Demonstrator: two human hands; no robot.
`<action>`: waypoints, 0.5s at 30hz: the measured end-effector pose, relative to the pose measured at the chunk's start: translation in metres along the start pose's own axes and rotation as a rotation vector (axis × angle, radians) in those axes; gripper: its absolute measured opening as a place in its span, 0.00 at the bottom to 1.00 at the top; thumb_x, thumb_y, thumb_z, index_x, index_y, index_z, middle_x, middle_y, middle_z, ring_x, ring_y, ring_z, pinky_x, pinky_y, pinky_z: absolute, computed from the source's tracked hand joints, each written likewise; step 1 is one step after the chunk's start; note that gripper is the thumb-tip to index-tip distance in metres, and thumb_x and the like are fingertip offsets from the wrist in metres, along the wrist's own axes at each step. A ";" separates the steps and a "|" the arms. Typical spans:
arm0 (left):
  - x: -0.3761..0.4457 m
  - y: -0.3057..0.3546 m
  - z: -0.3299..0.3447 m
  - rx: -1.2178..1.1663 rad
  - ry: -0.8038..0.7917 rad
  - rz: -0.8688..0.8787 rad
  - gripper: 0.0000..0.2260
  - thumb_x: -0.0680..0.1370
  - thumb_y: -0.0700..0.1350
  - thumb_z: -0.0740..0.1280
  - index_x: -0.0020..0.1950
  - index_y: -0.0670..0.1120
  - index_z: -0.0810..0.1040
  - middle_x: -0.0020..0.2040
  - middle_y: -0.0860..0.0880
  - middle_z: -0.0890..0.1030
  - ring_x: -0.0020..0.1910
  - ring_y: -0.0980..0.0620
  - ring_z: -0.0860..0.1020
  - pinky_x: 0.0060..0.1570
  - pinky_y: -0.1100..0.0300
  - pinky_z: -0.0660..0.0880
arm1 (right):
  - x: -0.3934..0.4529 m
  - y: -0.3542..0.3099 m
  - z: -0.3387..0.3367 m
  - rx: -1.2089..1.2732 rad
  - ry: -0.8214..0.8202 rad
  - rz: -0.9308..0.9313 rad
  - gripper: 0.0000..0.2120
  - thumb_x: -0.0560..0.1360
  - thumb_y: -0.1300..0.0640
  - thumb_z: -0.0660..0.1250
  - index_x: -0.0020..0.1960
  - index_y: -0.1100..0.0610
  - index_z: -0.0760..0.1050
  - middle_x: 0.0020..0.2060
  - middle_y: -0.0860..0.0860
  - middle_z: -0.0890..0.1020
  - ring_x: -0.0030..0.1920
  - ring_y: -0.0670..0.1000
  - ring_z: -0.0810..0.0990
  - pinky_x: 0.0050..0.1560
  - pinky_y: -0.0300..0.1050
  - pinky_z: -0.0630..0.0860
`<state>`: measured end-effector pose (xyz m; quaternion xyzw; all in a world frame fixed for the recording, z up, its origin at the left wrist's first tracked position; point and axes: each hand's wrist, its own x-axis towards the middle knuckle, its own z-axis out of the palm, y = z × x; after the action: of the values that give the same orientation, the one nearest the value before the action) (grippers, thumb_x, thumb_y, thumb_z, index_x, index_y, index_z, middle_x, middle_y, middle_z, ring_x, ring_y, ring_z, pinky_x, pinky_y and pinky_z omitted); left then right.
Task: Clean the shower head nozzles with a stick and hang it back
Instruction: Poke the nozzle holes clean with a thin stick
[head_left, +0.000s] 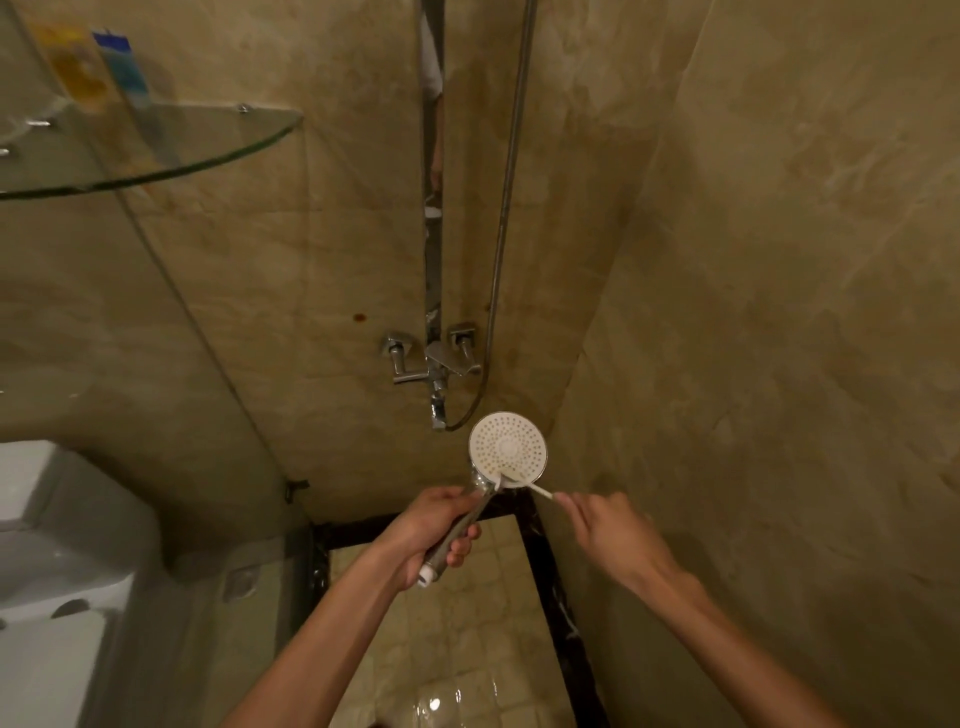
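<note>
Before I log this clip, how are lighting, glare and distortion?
Head view: dim, warm light; fisheye bends the walls and glass shelf; glare on the wet floor; shower head stays readable, but the stick in the right hand is thin and faint.

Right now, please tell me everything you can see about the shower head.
The shower head has a round white face dotted with small nozzles and a shiny metallic handle. The left hand grips the handle, face turned toward the camera. A thin white stick, pinched by the right hand, touches the face's lower edge. It is off its holder.
</note>
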<state>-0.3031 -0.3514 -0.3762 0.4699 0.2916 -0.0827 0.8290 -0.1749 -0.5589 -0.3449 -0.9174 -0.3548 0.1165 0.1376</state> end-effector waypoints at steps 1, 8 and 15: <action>0.000 -0.001 0.000 -0.007 -0.002 -0.004 0.09 0.82 0.45 0.63 0.58 0.40 0.74 0.30 0.45 0.73 0.19 0.54 0.67 0.17 0.65 0.66 | 0.004 0.003 -0.004 0.005 0.008 0.017 0.23 0.82 0.39 0.50 0.38 0.48 0.76 0.29 0.48 0.78 0.29 0.47 0.78 0.33 0.48 0.77; 0.001 -0.001 0.000 -0.036 -0.004 -0.016 0.12 0.82 0.45 0.64 0.63 0.40 0.73 0.30 0.45 0.73 0.20 0.54 0.67 0.17 0.65 0.66 | 0.013 0.007 -0.014 0.064 0.042 0.115 0.23 0.83 0.41 0.51 0.35 0.48 0.70 0.28 0.47 0.76 0.28 0.49 0.76 0.36 0.52 0.79; -0.004 0.000 0.002 -0.028 0.020 -0.004 0.13 0.83 0.44 0.61 0.64 0.39 0.72 0.30 0.45 0.71 0.19 0.55 0.66 0.17 0.67 0.64 | -0.005 -0.009 -0.002 0.132 -0.036 0.085 0.22 0.83 0.42 0.53 0.42 0.53 0.78 0.33 0.50 0.81 0.35 0.53 0.81 0.42 0.55 0.79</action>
<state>-0.3054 -0.3535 -0.3736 0.4586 0.3021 -0.0757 0.8323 -0.1840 -0.5561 -0.3396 -0.9183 -0.3096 0.1619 0.1861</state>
